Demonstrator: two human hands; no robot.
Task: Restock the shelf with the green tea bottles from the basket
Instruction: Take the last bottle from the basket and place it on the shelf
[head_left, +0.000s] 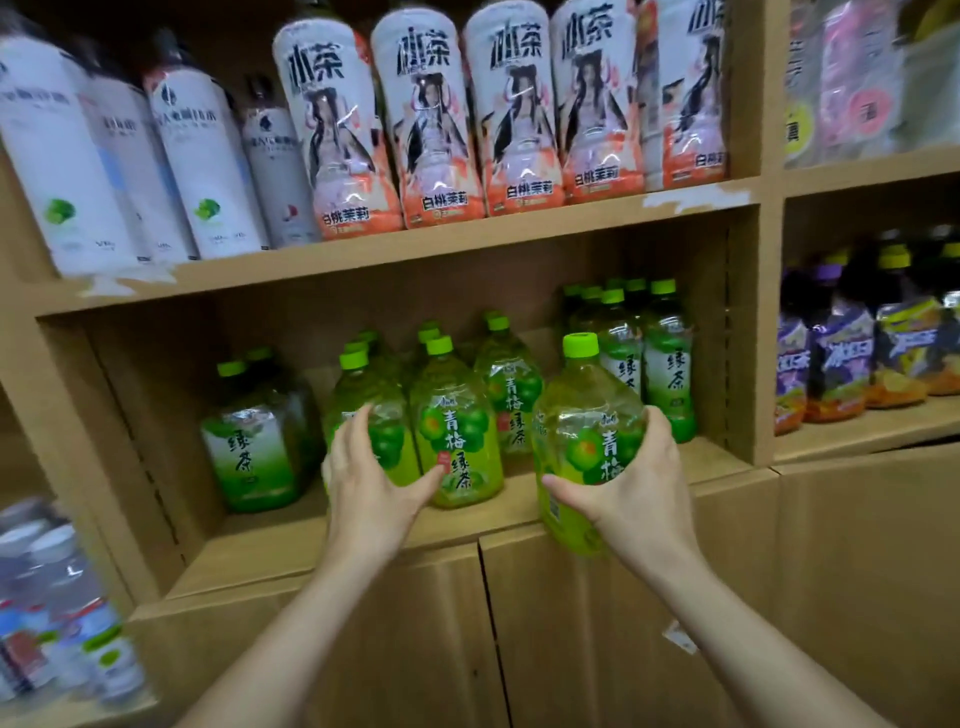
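My right hand (631, 488) grips a green tea bottle (582, 431) with a lime cap, held upright just in front of the middle shelf (363, 540), its base below the shelf's front edge. My left hand (371, 478) is wrapped around a second green tea bottle (387, 436) that stands on the shelf at the front of a row. Beside it stands a third bottle (457, 431) with a green-and-yellow label, my left thumb touching it. Several more green tea bottles fill the shelf behind. The basket is out of view.
A green-labelled bottle (254, 441) stands at the shelf's left, with bare board in front of it. Slimmer green bottles (667, 364) crowd the right rear corner. White and peach bottles (431, 119) line the shelf above. Purple bottles (841, 353) sit in the right bay.
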